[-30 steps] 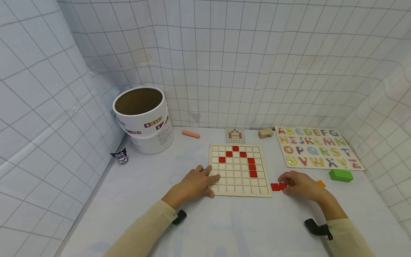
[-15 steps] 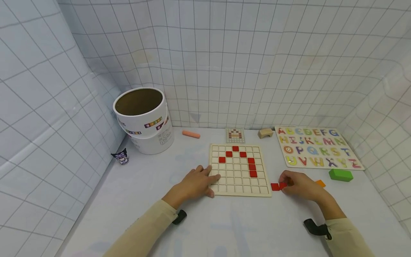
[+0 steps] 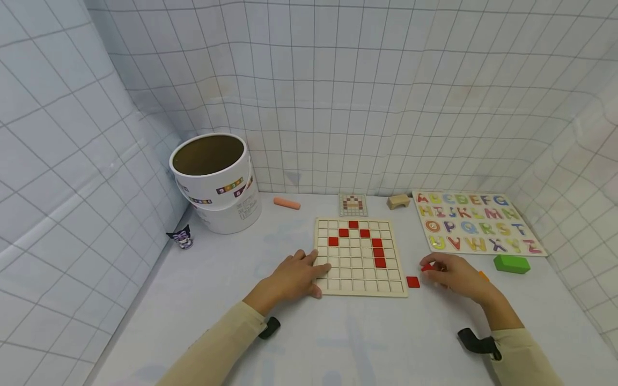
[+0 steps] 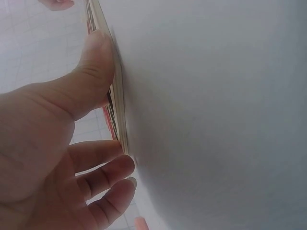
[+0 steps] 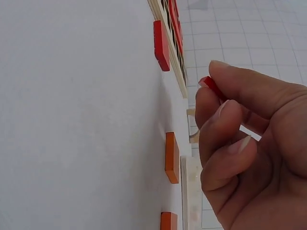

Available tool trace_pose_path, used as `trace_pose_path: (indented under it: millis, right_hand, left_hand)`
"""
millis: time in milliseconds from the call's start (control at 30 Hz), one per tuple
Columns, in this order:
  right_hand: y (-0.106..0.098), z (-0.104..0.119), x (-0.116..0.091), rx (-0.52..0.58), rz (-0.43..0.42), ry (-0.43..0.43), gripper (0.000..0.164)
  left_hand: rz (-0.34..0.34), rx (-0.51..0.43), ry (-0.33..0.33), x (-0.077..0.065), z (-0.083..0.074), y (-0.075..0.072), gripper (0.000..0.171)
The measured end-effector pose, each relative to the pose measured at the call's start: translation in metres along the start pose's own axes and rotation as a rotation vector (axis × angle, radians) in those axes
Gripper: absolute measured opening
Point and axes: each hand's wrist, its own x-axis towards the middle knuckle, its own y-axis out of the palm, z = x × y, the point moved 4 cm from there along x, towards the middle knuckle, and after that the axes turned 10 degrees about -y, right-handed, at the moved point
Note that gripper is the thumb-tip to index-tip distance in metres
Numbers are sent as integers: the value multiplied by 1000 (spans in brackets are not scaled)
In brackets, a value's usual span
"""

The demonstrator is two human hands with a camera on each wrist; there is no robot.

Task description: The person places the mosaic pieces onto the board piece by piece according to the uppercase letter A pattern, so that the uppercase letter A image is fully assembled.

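My right hand (image 3: 456,274) pinches a red square tile (image 5: 211,86) between thumb and index finger, raised off the table to the right of a wooden grid board (image 3: 357,287). Several red tiles sit in the board's cells, forming a peak with a longer right side. Another red tile (image 3: 412,282) lies flat by the board's lower right corner. My left hand (image 3: 295,276) rests at the board's left side, fingers spread over the edge and thumb at its lower left corner. Orange tiles (image 5: 171,158) lie on the table near my right hand, mostly hidden by it in the head view.
Behind the board lie a small pattern card (image 3: 353,205), a wooden arch block (image 3: 398,201) and an orange stick (image 3: 287,203). An alphabet board (image 3: 475,222) and green block (image 3: 512,264) are at right. A white bucket (image 3: 214,193) and small figurine (image 3: 182,237) stand left.
The right hand has picked up the red tile that lay beside the other loose one, lifting it slightly off the table. The left hand has stayed in place.
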Motion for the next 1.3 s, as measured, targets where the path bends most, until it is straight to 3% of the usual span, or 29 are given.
trace_pose_path:
  millis: [167, 367, 567, 733, 967, 1167, 1300]
  right_hand:
    - [-2, -3, 0, 130, -43, 48, 34]
    - [-3, 3, 6, 330, -119, 21, 47]
    - [6, 17, 23, 465, -126, 5, 55]
    - [28, 38, 59, 507, -96, 31, 51]
    - [77, 71, 113, 582, -6, 8, 40]
    - [106, 88, 135, 562, 45, 18, 39]
    - [113, 94, 141, 453, 25, 30, 35]
  left_hand:
    - [-3, -5, 3, -1, 0, -1, 74]
    - [4, -5, 3, -1, 0, -1, 74]
    - [3, 1, 1, -1, -1, -1, 74]
    - [-5, -6, 6, -2, 0, -2, 74]
    - [7, 3, 7, -1, 1, 0, 74]
    - [7, 28, 8, 2, 1, 1, 74]
    - [2, 37, 17, 2, -1, -2, 74]
